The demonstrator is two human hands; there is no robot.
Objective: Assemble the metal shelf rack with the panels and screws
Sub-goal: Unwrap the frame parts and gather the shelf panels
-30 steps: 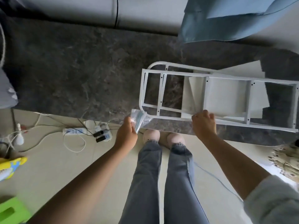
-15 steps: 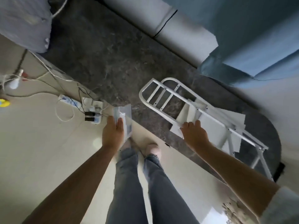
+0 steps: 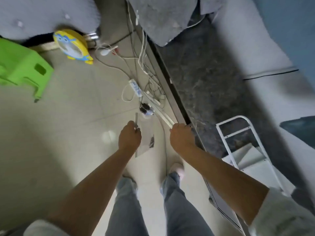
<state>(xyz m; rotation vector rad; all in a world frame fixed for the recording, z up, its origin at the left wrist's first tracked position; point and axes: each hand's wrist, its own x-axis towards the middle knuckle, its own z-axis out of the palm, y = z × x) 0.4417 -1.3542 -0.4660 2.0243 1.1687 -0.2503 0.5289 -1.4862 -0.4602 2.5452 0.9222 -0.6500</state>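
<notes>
Both hands are curling shut over the pale tiled floor [image 3: 68, 125]: the left hand [image 3: 130, 138] is pinching a clear plastic bag of small dark screws [image 3: 147, 133], while the right hand [image 3: 181, 137] is gripping a slim white metal bar [image 3: 162, 114]. Beside them, the white tubular rack frame [image 3: 229, 120] is lying on the dark marbled surface [image 3: 213, 82].

Rack frame [image 3: 237, 132]: metal tube, white-painted, smooth, slight sheen.
Bag [image 3: 147, 132]: thin clear plastic, glossy.
Strip [image 3: 163, 115]: white, smooth; material unclear through blur.
Tabletop [image 3: 213, 92]: dark, marbled, stone-look, matt.
Floor [image 3: 68, 133]: pale tile, glossy, reflective.
Stool [image 3: 22, 68]: green moulded plastic, smooth.
Trousers [image 3: 126, 210]: grey-blue denim cloth.
</notes>
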